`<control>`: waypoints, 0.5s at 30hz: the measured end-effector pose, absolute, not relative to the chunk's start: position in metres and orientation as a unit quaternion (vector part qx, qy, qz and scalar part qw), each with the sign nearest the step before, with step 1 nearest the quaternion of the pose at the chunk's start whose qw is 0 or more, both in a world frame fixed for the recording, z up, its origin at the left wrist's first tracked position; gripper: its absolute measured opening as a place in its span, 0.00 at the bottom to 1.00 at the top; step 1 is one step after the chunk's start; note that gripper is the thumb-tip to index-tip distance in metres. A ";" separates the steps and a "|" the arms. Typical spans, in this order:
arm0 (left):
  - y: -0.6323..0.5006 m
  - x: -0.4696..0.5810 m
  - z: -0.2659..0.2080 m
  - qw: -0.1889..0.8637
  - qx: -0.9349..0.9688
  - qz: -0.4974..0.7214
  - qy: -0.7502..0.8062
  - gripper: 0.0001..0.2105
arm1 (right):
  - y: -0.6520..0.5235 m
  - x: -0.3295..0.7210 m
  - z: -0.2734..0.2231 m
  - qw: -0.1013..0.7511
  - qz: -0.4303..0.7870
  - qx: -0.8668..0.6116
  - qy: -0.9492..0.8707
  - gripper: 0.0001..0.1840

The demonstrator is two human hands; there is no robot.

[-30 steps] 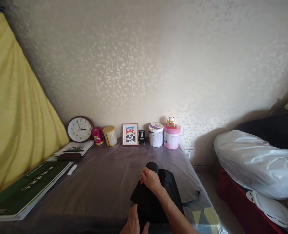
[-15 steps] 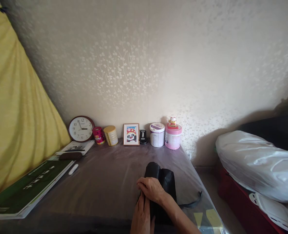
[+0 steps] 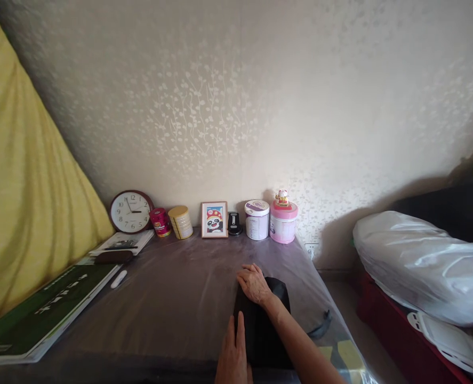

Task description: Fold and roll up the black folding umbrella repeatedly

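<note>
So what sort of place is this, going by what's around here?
It looks like a room in a home: a wall clock and a framed panda picture stand at the back of a covered table, against leaf-patterned wallpaper.

I count four canisters (image 3: 257,226), one clock (image 3: 130,212), one framed picture (image 3: 214,220), one figurine (image 3: 282,198), one white bag (image 3: 416,266) and one black item (image 3: 263,333).

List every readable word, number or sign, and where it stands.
Clock: "12", "1", "2", "5", "6", "7", "8", "9", "10"; rest unclear.
Green book: white characters, too blurred.
Red tin, yellow tin, white tub, pink tub, framed picture: print too small.
White bag: marking blurred.
</note>
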State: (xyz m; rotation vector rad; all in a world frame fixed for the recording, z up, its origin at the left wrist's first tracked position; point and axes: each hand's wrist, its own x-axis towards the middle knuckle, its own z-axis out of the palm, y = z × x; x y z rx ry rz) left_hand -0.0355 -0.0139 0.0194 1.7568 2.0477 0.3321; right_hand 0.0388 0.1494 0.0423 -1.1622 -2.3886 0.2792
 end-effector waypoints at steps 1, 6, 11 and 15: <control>-0.014 -0.035 0.020 0.209 0.632 0.122 0.736 0.43 | 0.154 0.041 0.043 0.245 0.102 -0.440 -0.858 0.14; -0.017 -0.034 0.023 0.202 0.635 0.126 0.735 0.42 | 0.149 0.064 0.048 0.300 0.078 -0.533 -0.788 0.17; -0.020 -0.037 0.022 0.195 0.647 0.150 0.722 0.40 | 0.106 0.099 0.034 0.311 0.053 -0.495 -0.810 0.14; -0.021 -0.042 0.021 0.211 0.653 0.179 0.705 0.39 | 0.091 0.130 0.016 0.271 0.031 -0.575 -0.771 0.13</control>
